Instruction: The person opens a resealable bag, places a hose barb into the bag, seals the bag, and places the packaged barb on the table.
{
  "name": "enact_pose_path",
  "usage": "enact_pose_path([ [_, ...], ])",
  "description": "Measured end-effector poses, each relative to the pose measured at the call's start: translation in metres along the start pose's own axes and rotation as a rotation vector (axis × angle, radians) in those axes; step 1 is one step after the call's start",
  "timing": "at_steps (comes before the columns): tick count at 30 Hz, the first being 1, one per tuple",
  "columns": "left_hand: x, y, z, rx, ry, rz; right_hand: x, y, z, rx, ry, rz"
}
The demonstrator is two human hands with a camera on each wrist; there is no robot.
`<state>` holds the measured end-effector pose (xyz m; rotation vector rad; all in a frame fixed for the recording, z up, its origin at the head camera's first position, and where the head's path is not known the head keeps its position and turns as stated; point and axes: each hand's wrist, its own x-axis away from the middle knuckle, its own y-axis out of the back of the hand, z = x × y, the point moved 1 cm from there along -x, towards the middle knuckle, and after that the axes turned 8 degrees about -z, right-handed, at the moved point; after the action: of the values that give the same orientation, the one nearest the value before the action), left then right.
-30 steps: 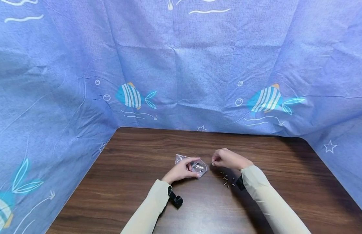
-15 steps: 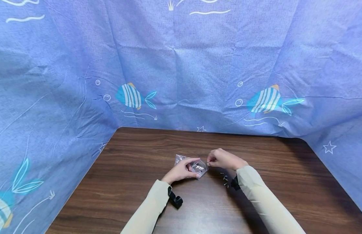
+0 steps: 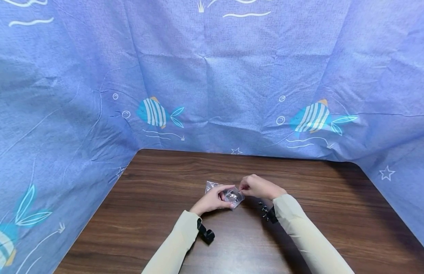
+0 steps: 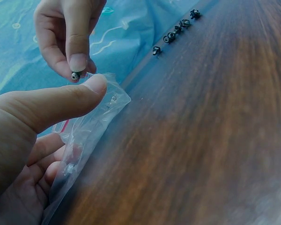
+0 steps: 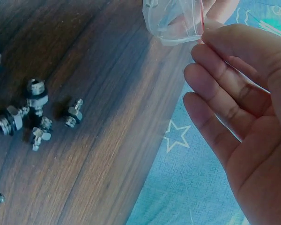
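Note:
My left hand [image 3: 210, 199] holds a clear zip bag [image 4: 91, 126] with a red strip, its mouth spread between thumb and fingers. Small metal pieces [image 3: 233, 196] show inside it in the head view. My right hand [image 3: 261, 186] pinches a small metal fitting [image 4: 75, 75] between thumb and forefinger, right at the bag's mouth. In the right wrist view that fitting is hidden by the fingers. Several loose metal hose fittings [image 5: 36, 96], with threaded ends and barbed tips, lie on the table below the right wrist.
The dark wood-grain table [image 3: 157, 220] is bounded at the back and sides by a blue fish-print cloth [image 3: 232, 83]. A black wrist camera [image 3: 206, 235] sits under the left cuff, another [image 3: 272, 215] near the loose fittings.
My right hand has moved left with the pinched fitting, from beside the bag to its mouth. The left hand and bag have stayed in place.

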<state>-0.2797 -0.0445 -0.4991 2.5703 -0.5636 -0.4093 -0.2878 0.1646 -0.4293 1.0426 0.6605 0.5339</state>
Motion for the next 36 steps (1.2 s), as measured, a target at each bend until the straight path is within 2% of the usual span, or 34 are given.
enact_pose_path([
  [10, 0.0, 0.0, 0.0, -0.006, -0.005, 0.001, 0.001, -0.003, -0.004, -0.019, 0.007, -0.013],
  [16, -0.001, -0.001, 0.001, 0.019, -0.011, -0.011, 0.005, -0.003, -0.01, -0.044, -0.035, 0.017],
  [29, -0.001, -0.001, 0.002, 0.015, 0.012, 0.001, 0.026, 0.011, -0.021, -0.043, -0.152, 0.082],
  [36, -0.001, -0.002, 0.004, 0.008, 0.026, 0.002, 0.039, 0.017, -0.027, -0.023, -0.145, 0.101],
])
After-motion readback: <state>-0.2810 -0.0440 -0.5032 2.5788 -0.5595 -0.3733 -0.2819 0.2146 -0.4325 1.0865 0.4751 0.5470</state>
